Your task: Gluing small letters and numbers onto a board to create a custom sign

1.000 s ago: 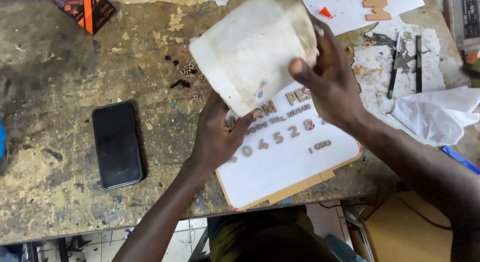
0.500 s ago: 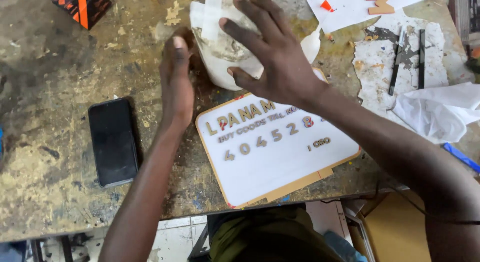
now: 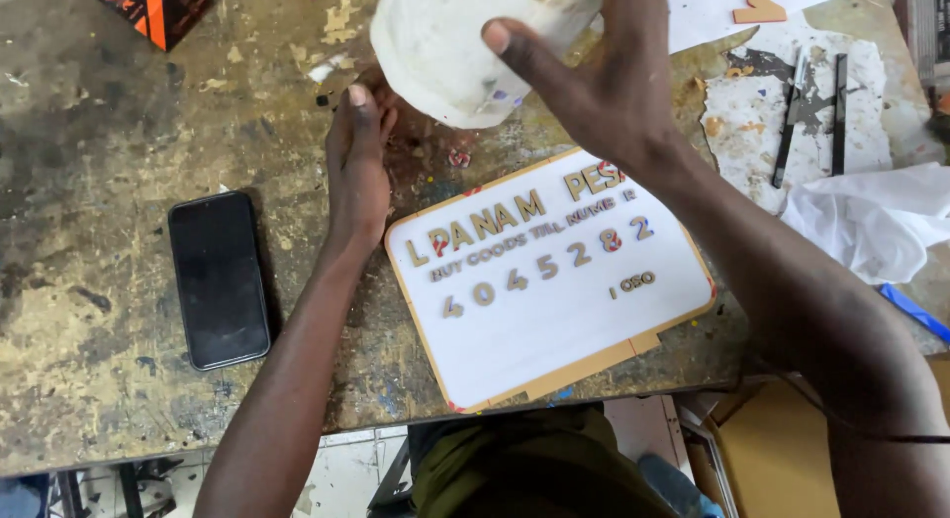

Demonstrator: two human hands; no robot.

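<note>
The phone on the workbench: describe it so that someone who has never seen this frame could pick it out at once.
Start at the stained, paint-flecked workbench and find the white sign board with raised letters at its front edge. Go past the left hand, pressed flat on the bench beside that board, towards the bench's other end. There the phone lies face up: the only plain, glossy black slab, dark-screened, apart from everything else.

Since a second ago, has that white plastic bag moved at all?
Yes. The white plastic bag, held by the right hand, has gone up the view, away from the white sign board, which it overlapped before; a gap now separates them.
</note>
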